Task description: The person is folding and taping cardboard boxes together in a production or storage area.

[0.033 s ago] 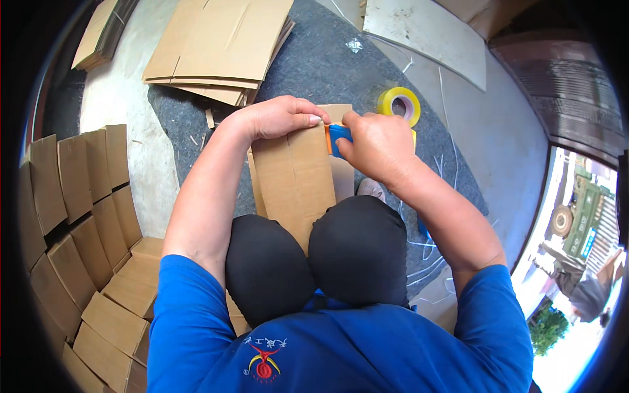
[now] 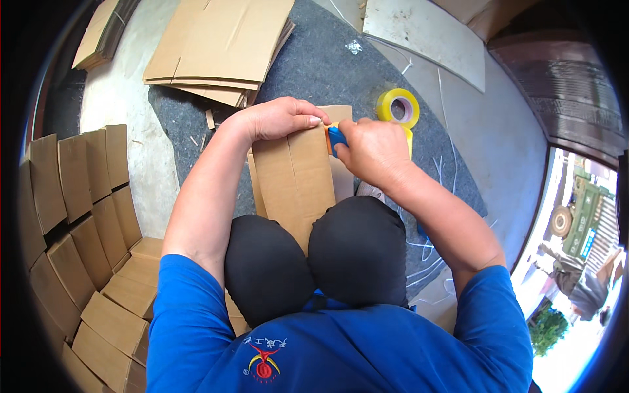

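A narrow brown cardboard box [image 2: 295, 173] stands between my knees, its front face toward me and a flap raised at the far end. My left hand [image 2: 278, 119] is closed over the box's upper edge, thumb lying near the right corner. My right hand [image 2: 377, 149] grips a blue and orange tape dispenser [image 2: 336, 139], pressed against the box's upper right corner close to my left fingertips. Most of the dispenser is hidden by the hand; a bit of yellow shows beyond the knuckles. Just past the right hand is a roll of yellow tape [image 2: 398, 108].
Flat cardboard sheets [image 2: 216, 46] are piled at the far left on a dark grey mat [image 2: 321, 56]. Rows of brown boxes [image 2: 92, 255] line the left side. White straps [image 2: 429, 262] lie at the right. Outside a doorway are a green vehicle [image 2: 583, 209] and a person [image 2: 580, 288].
My right hand has shifted slightly left with the tape dispenser. My left hand and the box have stayed in place.
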